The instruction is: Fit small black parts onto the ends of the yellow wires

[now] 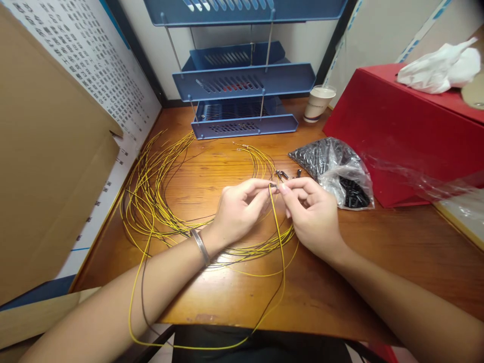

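Over the middle of the table, my left hand (pixel 242 205) pinches the end of a yellow and black wire (pixel 279 229) between thumb and fingers. The wire hangs down from there and loops past the table's front edge. My right hand (pixel 313 212) meets it fingertip to fingertip, its thumb and forefinger closed on a small dark piece at the wire's end, mostly hidden by the fingers. Just beyond the fingertips lie a few small black parts (pixel 283 174). Coiled yellow and black wires (pixel 151 201) spread to the left and beneath my hands.
A clear plastic bag of small black parts (pixel 333 171) lies to the right, beside a large red box (pixel 397 136) with white tissue (pixel 440 68) on top. Blue stacked trays (pixel 245 126) and a paper cup (pixel 318 105) stand at the back. Cardboard (pixel 49 151) rises at the left.
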Available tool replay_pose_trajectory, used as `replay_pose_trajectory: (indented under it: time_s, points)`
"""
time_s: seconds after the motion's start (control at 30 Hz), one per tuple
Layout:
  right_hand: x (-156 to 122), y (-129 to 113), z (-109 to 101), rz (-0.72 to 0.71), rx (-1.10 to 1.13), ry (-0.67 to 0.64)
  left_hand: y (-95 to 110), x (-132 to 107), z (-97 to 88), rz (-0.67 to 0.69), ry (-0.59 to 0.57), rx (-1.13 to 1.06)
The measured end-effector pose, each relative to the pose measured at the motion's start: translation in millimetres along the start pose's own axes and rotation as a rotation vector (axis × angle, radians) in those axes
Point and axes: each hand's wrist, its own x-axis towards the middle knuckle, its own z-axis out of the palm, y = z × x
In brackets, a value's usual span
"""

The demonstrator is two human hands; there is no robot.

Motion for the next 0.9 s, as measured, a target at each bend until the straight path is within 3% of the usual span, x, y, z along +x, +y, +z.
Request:
replay_pose_trajectory:
  time_s: [0.63, 0.9]
  points:
    - [-2.0, 2.7, 1.2, -0.014, -0.079, 0.014, -0.5, 1.3, -2.6, 0.109, 0.004, 0.108]
    - [-0.2, -2.6, 1.1, 0.013, 0.018, 0.018, 0.5, 1.3, 1.7, 0.04, 0.0, 0.004]
